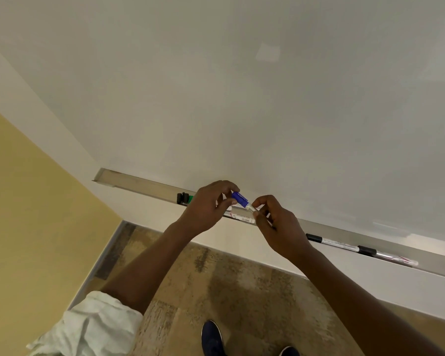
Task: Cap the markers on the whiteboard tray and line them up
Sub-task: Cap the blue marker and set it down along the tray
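Just in front of the whiteboard tray (139,182), the left hand (206,209) pinches a blue cap (240,197) between thumb and fingertips. The right hand (280,227) pinches the white marker barrel (251,208) that meets it. The marker's long axis runs roughly along the tray, with the cap end pointing toward the tray's left end. The right fingers hide most of the barrel, and I cannot tell whether the cap is fully seated.

In the tray under the hands lies a white marker with red print (242,217), partly covered. Further right along the tray, two black-capped markers (332,244) lie end to end. Near its left end sit a black piece (182,197) and a green piece (190,199), too small to identify. The whiteboard (242,98) rises behind the tray.
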Demonstrator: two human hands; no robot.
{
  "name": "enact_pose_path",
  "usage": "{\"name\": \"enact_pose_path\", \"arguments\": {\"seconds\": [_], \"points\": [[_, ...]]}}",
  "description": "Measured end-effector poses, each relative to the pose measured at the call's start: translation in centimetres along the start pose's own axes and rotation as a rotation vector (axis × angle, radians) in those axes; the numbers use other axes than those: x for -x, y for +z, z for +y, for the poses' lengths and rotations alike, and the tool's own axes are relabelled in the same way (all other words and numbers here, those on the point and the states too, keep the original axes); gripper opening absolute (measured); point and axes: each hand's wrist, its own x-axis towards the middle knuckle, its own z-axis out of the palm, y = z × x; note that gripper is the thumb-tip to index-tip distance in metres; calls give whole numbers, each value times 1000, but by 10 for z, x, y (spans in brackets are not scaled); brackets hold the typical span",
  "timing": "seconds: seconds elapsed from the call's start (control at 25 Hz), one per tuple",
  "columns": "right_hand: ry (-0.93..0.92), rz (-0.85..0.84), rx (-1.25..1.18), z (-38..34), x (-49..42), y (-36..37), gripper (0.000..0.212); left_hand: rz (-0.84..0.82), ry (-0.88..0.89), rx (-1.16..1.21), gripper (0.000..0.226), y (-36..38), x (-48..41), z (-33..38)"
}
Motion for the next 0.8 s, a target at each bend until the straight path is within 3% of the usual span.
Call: {"name": "enact_pose_path", "arguments": {"seconds": [0.12, 0.24, 0.4, 0.48, 0.64, 0.8], "points": [[64, 13, -21, -1, 6, -2, 22, 105, -405, 792, 13, 18, 6, 28], [58, -9, -75, -7, 17, 4, 27, 169, -623, 1279, 35, 40, 13, 54], [35, -29, -143, -16, 24, 12, 23, -221, -711, 1694, 96, 57, 22, 75], [15, 8, -94, -17, 25, 13, 22, -308, -719, 1811, 108, 60, 25, 84], [-34, 67, 82, -17, 22, 17, 30, -91, -886, 1780, 92, 65, 14, 92], [-55, 109, 82, -15, 17, 24, 28, -39, -916, 1723, 84, 65, 5, 88]]}}
